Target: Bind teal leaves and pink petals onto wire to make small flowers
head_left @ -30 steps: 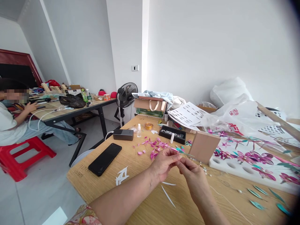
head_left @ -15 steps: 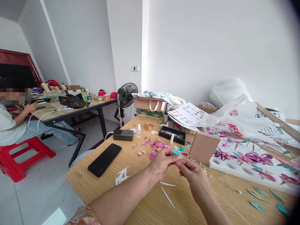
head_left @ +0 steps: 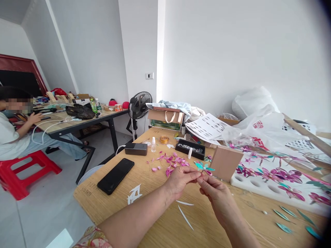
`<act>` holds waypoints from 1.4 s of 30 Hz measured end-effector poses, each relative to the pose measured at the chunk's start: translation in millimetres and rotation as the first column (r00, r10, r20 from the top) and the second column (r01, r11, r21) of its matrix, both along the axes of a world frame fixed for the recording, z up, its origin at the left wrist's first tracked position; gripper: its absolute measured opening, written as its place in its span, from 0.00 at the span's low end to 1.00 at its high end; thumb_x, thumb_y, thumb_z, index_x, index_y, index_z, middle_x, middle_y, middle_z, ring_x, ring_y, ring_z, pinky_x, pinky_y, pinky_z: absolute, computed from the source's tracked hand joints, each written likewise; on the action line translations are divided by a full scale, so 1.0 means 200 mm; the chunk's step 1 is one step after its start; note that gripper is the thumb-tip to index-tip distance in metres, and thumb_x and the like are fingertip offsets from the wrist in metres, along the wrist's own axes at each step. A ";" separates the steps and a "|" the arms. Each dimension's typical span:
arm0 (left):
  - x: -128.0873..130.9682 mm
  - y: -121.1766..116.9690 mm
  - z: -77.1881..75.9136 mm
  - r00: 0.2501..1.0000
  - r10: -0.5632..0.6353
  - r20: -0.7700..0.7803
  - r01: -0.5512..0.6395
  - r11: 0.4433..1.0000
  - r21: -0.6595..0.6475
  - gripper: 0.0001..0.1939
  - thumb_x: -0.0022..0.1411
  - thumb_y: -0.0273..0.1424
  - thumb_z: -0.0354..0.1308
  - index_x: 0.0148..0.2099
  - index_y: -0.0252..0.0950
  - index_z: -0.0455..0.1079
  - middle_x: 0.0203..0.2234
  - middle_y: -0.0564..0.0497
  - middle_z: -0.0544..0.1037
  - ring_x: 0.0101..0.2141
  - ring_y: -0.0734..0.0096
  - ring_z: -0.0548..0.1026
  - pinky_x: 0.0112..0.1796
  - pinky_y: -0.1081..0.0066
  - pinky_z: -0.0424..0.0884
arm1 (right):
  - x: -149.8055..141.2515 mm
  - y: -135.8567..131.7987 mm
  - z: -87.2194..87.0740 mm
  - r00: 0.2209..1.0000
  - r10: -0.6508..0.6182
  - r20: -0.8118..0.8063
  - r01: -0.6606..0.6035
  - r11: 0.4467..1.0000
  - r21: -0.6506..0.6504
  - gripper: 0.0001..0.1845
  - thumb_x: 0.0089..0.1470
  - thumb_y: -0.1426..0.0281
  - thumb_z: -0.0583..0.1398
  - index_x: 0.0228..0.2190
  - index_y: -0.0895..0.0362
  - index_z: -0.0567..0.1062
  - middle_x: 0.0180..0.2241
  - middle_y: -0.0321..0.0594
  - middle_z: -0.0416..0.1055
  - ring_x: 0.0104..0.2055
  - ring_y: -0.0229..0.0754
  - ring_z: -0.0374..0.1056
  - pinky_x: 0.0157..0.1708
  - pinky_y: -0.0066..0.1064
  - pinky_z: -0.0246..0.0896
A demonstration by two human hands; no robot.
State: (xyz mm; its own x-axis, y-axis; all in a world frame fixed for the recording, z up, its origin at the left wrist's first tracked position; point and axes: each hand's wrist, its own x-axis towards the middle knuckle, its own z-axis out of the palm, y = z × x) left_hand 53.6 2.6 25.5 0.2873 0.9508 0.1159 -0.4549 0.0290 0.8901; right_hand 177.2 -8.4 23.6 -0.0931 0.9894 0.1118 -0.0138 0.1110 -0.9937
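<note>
Above the wooden table [head_left: 152, 220], my left hand [head_left: 181, 181] and my right hand [head_left: 216, 191] meet with their fingertips pinched together. From that pinch rises a small turquoise artificial flower [head_left: 204, 167], tilted to the right. Its thin stem is mostly hidden by my fingers. Pink petals [head_left: 173, 161] lie scattered just beyond my left hand. A small wooden board [head_left: 224, 163] stands behind my right hand. Narrow white paper strips [head_left: 185, 217] lie beneath my wrists.
A black phone [head_left: 116, 176], a power brick [head_left: 136, 148] and a small bottle [head_left: 153, 144] stand left. A black tray [head_left: 190, 148] lies behind. At right, a white foam block [head_left: 258, 187] bears pink flowers; turquoise leaves [head_left: 284, 227] lie nearer. A person [head_left: 15, 127] sits far left.
The turquoise flower has turned and tipped to the right between my fingers. My right hand has shifted slightly right; my left hand has barely moved.
</note>
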 end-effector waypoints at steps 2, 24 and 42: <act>0.00 0.00 0.00 1.000 0.017 0.001 -0.017 1.000 -0.017 0.12 0.44 0.35 0.64 0.25 0.30 0.70 0.22 0.50 0.71 0.28 0.72 0.68 0.35 0.69 0.62 | -0.01 0.00 -0.01 1.000 0.019 -0.001 -0.019 1.000 -0.013 0.15 0.38 0.58 0.62 0.18 0.57 0.72 0.17 0.32 0.60 0.20 0.34 0.51 0.21 0.28 0.47; 0.00 0.00 0.01 0.996 0.024 0.082 -0.021 0.999 -0.047 0.13 0.40 0.34 0.66 0.24 0.30 0.69 0.20 0.54 0.68 0.25 0.78 0.65 0.33 0.72 0.60 | -0.01 0.00 0.00 1.000 0.008 0.012 -0.008 1.000 -0.015 0.15 0.38 0.57 0.62 0.20 0.57 0.74 0.17 0.34 0.62 0.20 0.34 0.52 0.21 0.28 0.49; 0.01 -0.01 0.01 0.996 0.079 0.031 -0.077 0.995 -0.057 0.13 0.41 0.34 0.66 0.26 0.30 0.70 0.22 0.52 0.71 0.27 0.76 0.67 0.35 0.71 0.61 | -0.01 -0.01 0.00 0.999 -0.004 0.035 0.004 1.000 -0.012 0.16 0.39 0.56 0.61 0.18 0.57 0.73 0.16 0.33 0.59 0.20 0.35 0.52 0.21 0.28 0.48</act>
State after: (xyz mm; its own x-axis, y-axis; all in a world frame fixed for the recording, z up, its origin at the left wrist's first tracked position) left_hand 54.6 1.4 27.2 0.2088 0.9754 0.0706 -0.4867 0.0410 0.8726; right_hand 175.1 -9.9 23.4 -0.0928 0.9910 0.0970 0.0214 0.0993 -0.9948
